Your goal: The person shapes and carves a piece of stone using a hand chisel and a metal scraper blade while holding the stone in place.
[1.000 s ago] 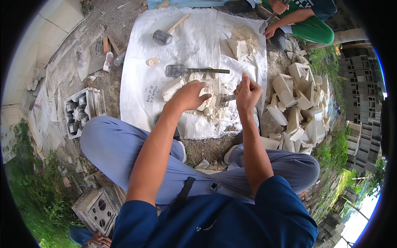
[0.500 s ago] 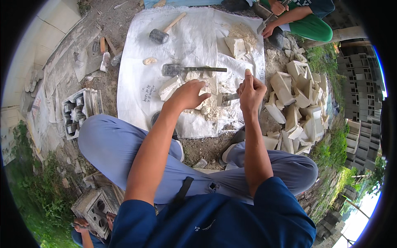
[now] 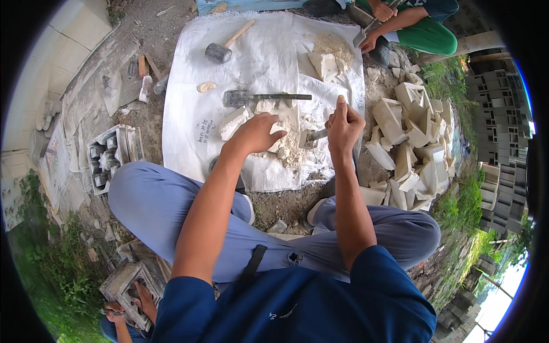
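Two hands (image 3: 260,132) (image 3: 343,127), hammer (image 3: 313,137), pale stone (image 3: 274,123)

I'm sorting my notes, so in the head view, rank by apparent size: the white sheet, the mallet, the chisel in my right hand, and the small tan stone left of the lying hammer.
1. white sheet
2. mallet
3. chisel, only partly visible below the right hand, so this is unsure
4. tan stone

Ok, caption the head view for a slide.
Seated person's left hand steadies pale stone on white sheet; right hand grips hammer.
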Demonstrator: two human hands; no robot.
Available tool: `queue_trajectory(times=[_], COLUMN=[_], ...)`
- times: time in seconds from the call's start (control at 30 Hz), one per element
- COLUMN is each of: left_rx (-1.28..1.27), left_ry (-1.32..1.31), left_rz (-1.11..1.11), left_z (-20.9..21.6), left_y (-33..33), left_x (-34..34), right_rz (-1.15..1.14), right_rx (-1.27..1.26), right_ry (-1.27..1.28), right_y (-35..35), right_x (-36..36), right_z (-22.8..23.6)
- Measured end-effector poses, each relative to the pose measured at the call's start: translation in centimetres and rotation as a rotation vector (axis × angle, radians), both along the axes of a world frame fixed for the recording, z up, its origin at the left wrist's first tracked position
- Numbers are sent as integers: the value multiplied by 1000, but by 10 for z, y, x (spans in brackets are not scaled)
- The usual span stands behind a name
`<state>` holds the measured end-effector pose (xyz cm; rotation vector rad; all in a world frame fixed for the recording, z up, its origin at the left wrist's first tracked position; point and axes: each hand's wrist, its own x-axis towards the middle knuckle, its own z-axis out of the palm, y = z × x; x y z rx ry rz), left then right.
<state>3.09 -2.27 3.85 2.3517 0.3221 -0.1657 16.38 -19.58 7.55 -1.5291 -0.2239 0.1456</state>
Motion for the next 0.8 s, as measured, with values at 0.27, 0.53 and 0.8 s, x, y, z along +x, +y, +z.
queue_trajectory(times=[0.27,0.53,0.8], left_rx=[13,-23,-27], left_ry=[114,45,127], left_rz=[-40,-17,-59], left_z=[-12,15,-12], left_y=[-3,-5,-2], left_x=[8,7,12], right_rz=[21,149,-2], right_rx=[-241,128,140], right_ry=[-91,101,111], right_y=[-12,-26,-42], right_x=[-11,23,20], right_z=[-96,-5,-84])
